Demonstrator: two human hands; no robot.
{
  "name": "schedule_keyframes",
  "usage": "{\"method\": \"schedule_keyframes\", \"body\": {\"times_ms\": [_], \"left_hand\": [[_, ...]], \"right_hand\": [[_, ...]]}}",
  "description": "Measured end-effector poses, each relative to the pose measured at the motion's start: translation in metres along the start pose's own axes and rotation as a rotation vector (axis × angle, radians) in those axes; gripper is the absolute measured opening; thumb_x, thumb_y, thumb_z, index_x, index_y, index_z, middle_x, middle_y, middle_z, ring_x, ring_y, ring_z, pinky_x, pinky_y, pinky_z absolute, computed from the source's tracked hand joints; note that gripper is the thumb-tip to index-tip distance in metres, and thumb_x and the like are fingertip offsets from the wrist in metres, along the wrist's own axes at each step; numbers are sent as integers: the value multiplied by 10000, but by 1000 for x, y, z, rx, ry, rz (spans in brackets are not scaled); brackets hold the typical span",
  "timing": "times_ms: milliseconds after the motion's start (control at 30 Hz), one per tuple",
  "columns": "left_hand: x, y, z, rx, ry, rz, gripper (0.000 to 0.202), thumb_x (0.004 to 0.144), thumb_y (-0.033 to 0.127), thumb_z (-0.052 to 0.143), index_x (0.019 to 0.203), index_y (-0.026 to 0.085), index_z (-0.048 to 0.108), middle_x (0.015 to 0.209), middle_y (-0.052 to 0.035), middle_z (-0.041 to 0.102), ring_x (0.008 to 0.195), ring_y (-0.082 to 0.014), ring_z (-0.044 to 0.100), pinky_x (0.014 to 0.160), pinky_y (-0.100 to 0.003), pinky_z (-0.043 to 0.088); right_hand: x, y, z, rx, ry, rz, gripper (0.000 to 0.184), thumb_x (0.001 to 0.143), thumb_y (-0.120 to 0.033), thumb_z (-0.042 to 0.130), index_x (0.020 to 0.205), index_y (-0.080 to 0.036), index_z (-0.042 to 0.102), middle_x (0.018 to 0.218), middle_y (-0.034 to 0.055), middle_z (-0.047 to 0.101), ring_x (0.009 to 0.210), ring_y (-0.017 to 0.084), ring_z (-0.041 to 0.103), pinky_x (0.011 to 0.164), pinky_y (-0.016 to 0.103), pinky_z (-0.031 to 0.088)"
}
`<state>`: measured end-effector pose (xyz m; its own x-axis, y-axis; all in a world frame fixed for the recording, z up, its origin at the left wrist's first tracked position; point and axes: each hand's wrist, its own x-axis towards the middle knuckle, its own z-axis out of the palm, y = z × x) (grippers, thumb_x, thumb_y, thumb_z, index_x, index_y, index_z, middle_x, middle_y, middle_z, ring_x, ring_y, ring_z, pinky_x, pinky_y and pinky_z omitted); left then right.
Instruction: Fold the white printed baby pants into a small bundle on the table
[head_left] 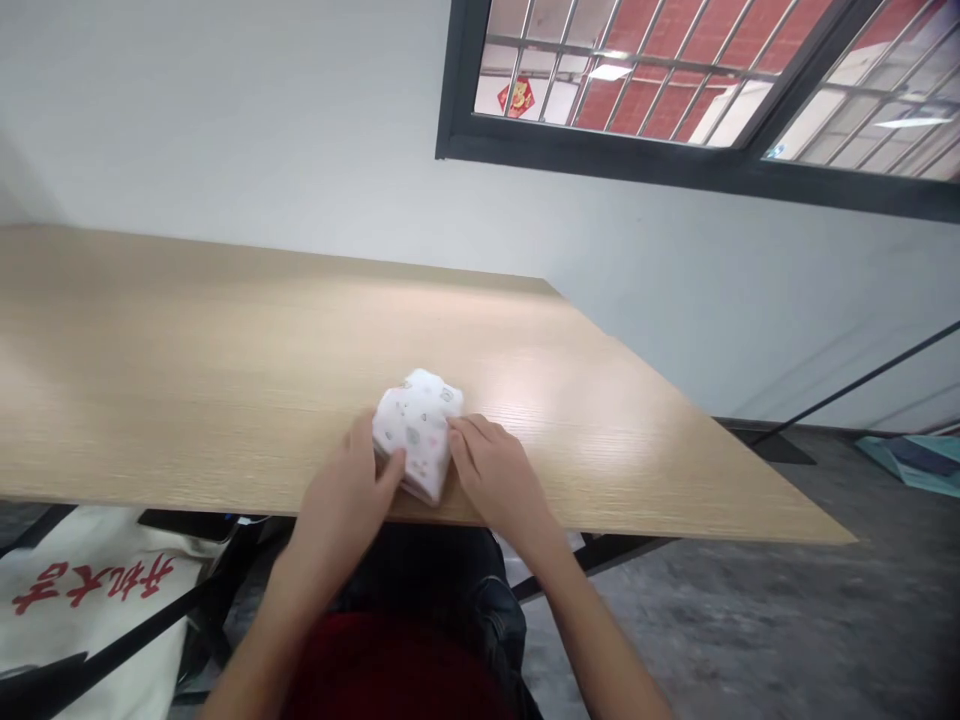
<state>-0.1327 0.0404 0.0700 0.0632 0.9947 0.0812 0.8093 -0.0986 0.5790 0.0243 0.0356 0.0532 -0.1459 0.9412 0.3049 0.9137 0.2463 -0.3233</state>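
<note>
In the head view, you have a small folded white cloth [416, 432] with a small printed pattern. It lies on the light wood worktop [225, 370], close to the front edge in the middle. Its long axis goes from the far side toward you, only a little tilted, and its near corner reaches the worktop edge. Your left hand [341, 505] holds its left side, with the thumb [391, 468] lying on top. The fingers [469, 435] of your right hand press on its right side. So your grip is pressed together on the cloth from both sides. Below the worktop's front left edge is a white bag [90, 600] with red characters. Above the far side is a barred window [637, 90]. Beyond the right edge is a grey floor [750, 610].
</note>
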Motion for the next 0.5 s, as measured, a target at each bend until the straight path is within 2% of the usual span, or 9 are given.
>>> {"method": "schedule_keyframes", "body": {"times_ms": [67,133,200,267,300,367,433,500], "left_hand": [[-25,-9,4,-40,-28,29,549,831,331,425,1323,122,303,1180,-148,555,1032,-267,561,845,-398,457],[-34,-22,2,12,-32,91,561,808,291,442,1324,114,311,1168,-145,560,1042,-263,545,876,-402,437],[-25,-33,-6,147,-1,114,462,817,276,416,1239,89,422,1106,-157,581,1018,-281,538,896,-438,409],[-6,-36,-14,243,-32,128,346,836,249,370,1103,92,525,1024,-154,607,957,-278,555,857,-435,423],[4,-33,-17,257,-80,159,312,838,218,354,1053,106,550,995,-142,617,924,-259,569,829,-409,442],[16,-18,-19,285,-192,289,299,818,140,346,1008,119,576,947,-124,637,857,-221,597,777,-349,471],[14,6,-12,400,-271,518,317,796,88,343,984,82,598,906,-154,648,793,-226,615,733,-348,489],[-2,34,6,488,-306,793,336,791,76,336,986,17,604,920,-223,642,738,-250,626,660,-365,504]], "right_hand": [[14,2,-12,-25,-143,43,392,911,-352,260,1064,-167,570,1085,76,565,1016,204,493,907,407,393],[18,0,-18,-45,-146,-25,396,876,-434,345,1054,-156,565,1130,93,534,1077,229,456,949,435,369],[18,-4,-17,-14,-130,-196,533,807,-556,433,1184,-185,496,1249,87,458,1170,237,393,1001,428,348],[19,-8,-10,21,-146,-350,702,748,-632,472,1307,-217,383,1326,77,391,1217,241,355,1008,413,361],[20,-9,-6,28,-159,-380,714,747,-631,475,1317,-214,373,1321,79,398,1203,243,369,993,411,379],[19,-7,-2,43,-162,-357,573,791,-530,479,1246,-183,454,1232,89,481,1122,233,438,949,403,415],[4,5,-5,101,-141,-251,406,811,-403,474,1124,-154,542,1091,88,569,997,205,515,884,375,460],[-32,25,-12,209,-59,-56,372,783,-381,476,1050,-147,587,985,87,616,885,192,571,793,340,503]]}}
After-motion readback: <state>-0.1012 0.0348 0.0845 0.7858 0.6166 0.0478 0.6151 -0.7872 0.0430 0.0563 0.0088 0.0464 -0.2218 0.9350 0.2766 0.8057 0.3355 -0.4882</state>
